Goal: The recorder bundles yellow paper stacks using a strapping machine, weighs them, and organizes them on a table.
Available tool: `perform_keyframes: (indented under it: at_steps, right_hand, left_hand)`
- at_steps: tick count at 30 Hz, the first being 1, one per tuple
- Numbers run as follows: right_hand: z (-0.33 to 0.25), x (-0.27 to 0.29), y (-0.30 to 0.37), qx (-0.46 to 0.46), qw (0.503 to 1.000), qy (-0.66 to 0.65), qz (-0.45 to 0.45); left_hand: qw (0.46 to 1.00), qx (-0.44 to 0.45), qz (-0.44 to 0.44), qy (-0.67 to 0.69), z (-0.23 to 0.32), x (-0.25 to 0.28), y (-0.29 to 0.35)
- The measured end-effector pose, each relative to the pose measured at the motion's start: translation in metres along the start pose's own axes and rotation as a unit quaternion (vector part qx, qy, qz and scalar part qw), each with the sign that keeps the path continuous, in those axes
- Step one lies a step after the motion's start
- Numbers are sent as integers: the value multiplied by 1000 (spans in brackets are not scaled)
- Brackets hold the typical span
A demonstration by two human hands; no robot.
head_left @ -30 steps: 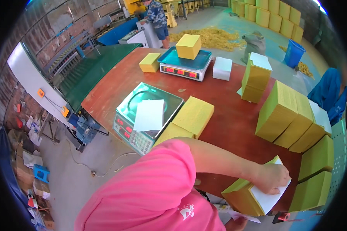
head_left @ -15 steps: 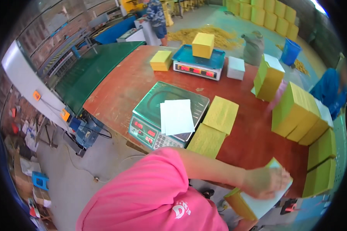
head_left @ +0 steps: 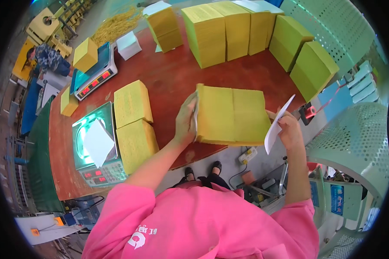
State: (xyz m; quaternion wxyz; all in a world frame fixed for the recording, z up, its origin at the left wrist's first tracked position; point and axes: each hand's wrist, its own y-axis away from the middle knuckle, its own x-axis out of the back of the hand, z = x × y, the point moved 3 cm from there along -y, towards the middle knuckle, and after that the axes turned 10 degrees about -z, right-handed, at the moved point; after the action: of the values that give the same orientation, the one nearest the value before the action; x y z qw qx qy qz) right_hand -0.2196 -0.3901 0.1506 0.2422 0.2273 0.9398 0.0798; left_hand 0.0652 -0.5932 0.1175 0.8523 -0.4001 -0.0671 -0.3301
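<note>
A long stack of yellow paper (head_left: 233, 114), with a seam across its middle, lies sideways between my hands above the near edge of the red table (head_left: 173, 69). My left hand (head_left: 186, 121) grips its left end, palm pressed over a white sheet (head_left: 196, 121) that covers that end. At the opposite end, my right hand (head_left: 291, 131) has its fingers closed on another white sheet (head_left: 278, 125), which stands tilted slightly off the yellow paper. Part of the right fingers is hidden behind that sheet.
To the left, a scale (head_left: 93, 142) bears loose white sheets (head_left: 98, 143), with two yellow blocks (head_left: 136, 144) beside it. A second scale (head_left: 97, 77) stands farther back. Tall yellow stacks (head_left: 207, 36) line the far side; a perforated green chair (head_left: 350, 142) is at right.
The view has swung right. The yellow stack went from tilted at the table edge to level between both hands. My left hand moved from the white top to its end; the right hand came into view.
</note>
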Motion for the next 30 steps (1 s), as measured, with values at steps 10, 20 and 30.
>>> perform_keyframes:
  at_steps: [10,20,30]
  right_hand:
    - [60,40,-24,-58,966,-244,-64]
    - [66,25,-12,-82,996,25,19]
    - [78,13,-13,33,974,222,32]
  left_hand:
    - [900,364,-13,239,-1,29,2]
    - [904,371,-36,207,14,23,1]
    - [889,398,-81,212,12,22,-6]
